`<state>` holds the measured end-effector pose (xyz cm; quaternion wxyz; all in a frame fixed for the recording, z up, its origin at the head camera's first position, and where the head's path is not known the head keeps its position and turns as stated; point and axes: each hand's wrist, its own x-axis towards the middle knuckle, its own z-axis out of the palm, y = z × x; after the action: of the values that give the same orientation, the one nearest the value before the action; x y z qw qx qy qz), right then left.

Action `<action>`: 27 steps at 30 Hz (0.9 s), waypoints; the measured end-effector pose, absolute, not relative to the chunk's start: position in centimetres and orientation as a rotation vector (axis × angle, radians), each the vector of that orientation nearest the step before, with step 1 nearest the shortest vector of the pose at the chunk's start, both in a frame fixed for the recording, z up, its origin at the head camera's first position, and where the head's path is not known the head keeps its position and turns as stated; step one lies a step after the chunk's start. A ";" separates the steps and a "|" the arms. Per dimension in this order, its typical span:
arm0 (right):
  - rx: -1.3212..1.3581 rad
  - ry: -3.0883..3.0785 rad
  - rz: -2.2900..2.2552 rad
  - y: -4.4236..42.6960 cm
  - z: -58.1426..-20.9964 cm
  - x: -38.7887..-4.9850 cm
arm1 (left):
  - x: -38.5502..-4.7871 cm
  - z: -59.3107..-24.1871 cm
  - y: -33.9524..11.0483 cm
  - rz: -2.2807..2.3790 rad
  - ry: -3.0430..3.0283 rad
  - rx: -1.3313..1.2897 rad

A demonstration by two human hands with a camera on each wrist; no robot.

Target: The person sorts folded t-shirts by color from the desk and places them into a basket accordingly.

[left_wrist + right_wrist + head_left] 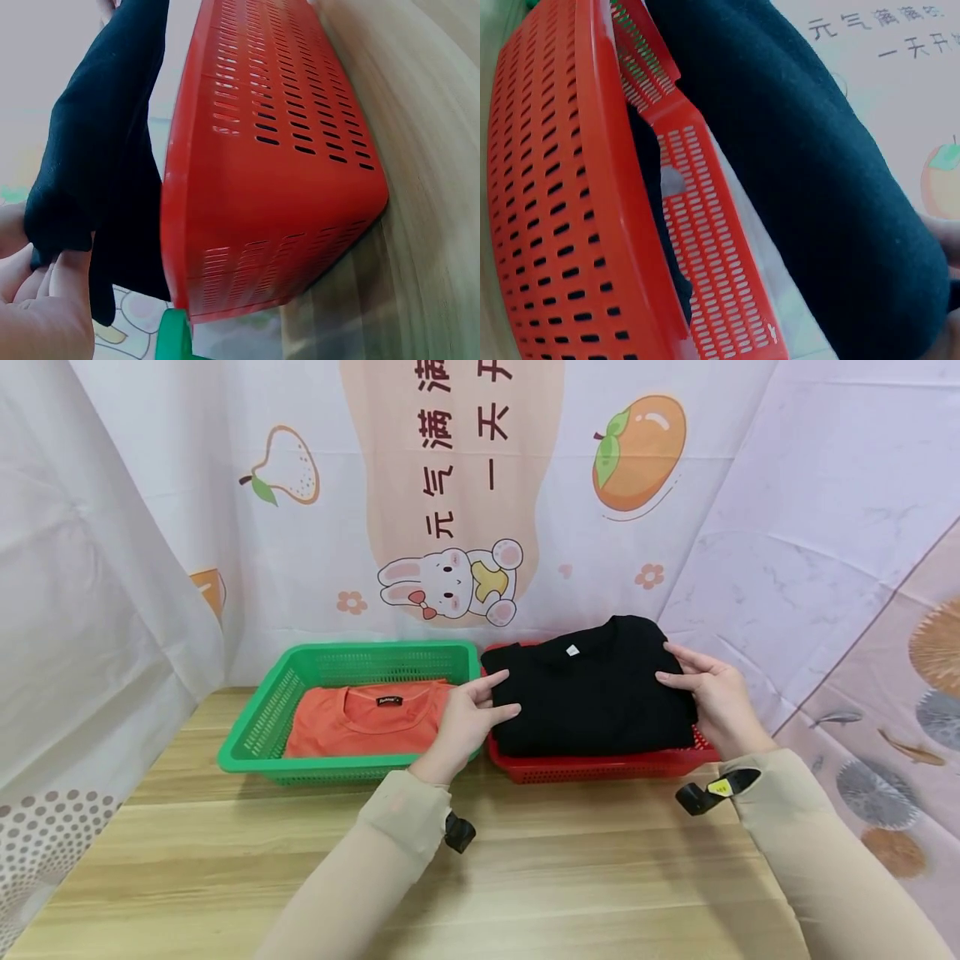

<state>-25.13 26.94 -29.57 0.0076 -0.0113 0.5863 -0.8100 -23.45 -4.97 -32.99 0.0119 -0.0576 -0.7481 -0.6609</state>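
Note:
A folded black shirt (592, 702) with a small white neck label is held just above the red basket (600, 768). My left hand (461, 720) pinches its left edge between thumb and fingers, as the left wrist view also shows. At the opposite edge my right hand (716, 700) grips the shirt, thumb on top. In the right wrist view a gap separates the held shirt (802, 165) from the basket's rim. Some other black cloth (651, 150) lies inside that basket, mostly hidden by its wall.
Left of the red basket stands a green basket (322, 766) holding a folded orange shirt (367, 727) with a dark neck label. Both rest at the back of a wooden table (570, 877), against a printed curtain (300, 568).

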 end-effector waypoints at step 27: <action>0.110 1.922 -2.509 27.2 -31.2 -27.3 | -25.6 -34.7 -3.2 -2.001 -2.341 -0.134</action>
<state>-27.33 27.17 -31.21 -0.0105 0.0349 0.6077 -0.7933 -25.56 -3.23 -34.70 0.0293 -0.0435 -0.7591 -0.6488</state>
